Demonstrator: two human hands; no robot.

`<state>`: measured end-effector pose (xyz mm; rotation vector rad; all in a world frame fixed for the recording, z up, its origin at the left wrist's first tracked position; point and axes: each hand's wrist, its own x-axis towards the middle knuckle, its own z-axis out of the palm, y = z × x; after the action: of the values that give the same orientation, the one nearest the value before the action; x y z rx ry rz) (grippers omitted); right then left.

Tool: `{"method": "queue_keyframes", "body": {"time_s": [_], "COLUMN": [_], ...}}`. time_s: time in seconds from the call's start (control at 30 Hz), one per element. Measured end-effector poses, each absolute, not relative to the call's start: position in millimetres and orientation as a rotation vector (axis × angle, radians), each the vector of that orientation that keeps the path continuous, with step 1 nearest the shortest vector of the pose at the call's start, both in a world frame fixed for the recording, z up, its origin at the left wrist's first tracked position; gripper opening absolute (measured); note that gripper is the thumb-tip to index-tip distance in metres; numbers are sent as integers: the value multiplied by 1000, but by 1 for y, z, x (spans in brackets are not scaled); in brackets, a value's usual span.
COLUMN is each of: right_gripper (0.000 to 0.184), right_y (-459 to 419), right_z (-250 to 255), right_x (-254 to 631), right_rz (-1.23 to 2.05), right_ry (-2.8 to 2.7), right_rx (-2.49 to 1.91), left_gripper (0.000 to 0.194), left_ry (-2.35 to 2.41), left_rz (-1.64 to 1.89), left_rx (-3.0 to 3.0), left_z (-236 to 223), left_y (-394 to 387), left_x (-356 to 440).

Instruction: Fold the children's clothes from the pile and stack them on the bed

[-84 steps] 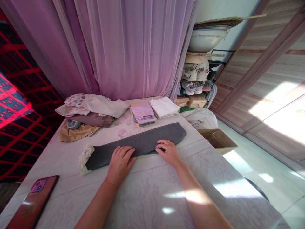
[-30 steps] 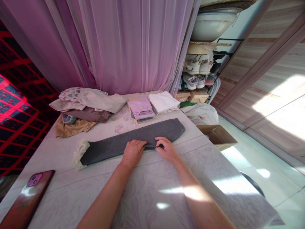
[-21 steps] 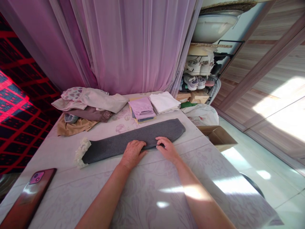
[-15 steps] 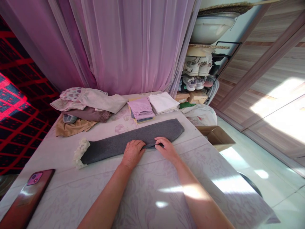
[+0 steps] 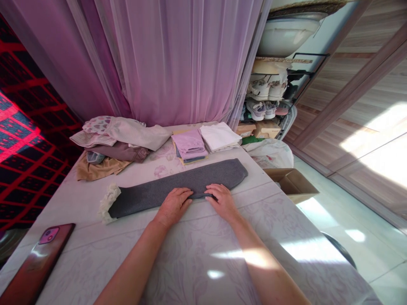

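A dark grey garment (image 5: pixel 143 198), folded into a long strip with a cream ruffled end at the left, lies flat across the table. My left hand (image 5: pixel 174 204) rests over its near edge, fingers on the cloth and thumb at the edge. Just right of it, my right hand (image 5: pixel 221 202) pinches the same edge between thumb and fingers. A short length of raised edge shows between the two hands. Behind the garment sit a folded lilac cloth (image 5: pixel 190 144) on other folded pieces and a folded white cloth stack (image 5: pixel 220 136).
A loose heap of clothes (image 5: pixel 136 134) lies at the back left of the table (image 5: pixel 203 241). A reddish phone (image 5: pixel 38 262) is at the front left. Beyond the right edge are an open cardboard box (image 5: pixel 294 182), a plastic bag (image 5: pixel 273 152) and a shoe rack (image 5: pixel 270 99).
Along the near edge, my hands have spread slightly apart, the left one shifting a little left. My right fingers have flattened closer to the cloth. The garment stays in place.
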<state>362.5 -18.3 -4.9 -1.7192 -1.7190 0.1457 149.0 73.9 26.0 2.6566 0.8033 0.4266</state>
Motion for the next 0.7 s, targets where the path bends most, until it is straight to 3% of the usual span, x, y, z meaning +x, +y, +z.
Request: {"method": "queue_keyframes", "body": {"time_s": [0.17,0.37,0.7], "right_gripper": [17,26,36], "right_y": [-19,-21,-25], "right_z": [-4,-6,-1], "right_x": [362,363,361], "right_rz": [153,166,147], "right_ry": [-1699,-1700,-1756], "right_rx": [-1725,-1717,-1722], "left_gripper": [28,29,26], "left_ry": [878,1081,1114], "left_rz": [348,604,367], "left_rx": [2740,2773,2787], "left_z": [35,31,28], "left_y": [85,79,74], "left_x": [137,144,135]}}
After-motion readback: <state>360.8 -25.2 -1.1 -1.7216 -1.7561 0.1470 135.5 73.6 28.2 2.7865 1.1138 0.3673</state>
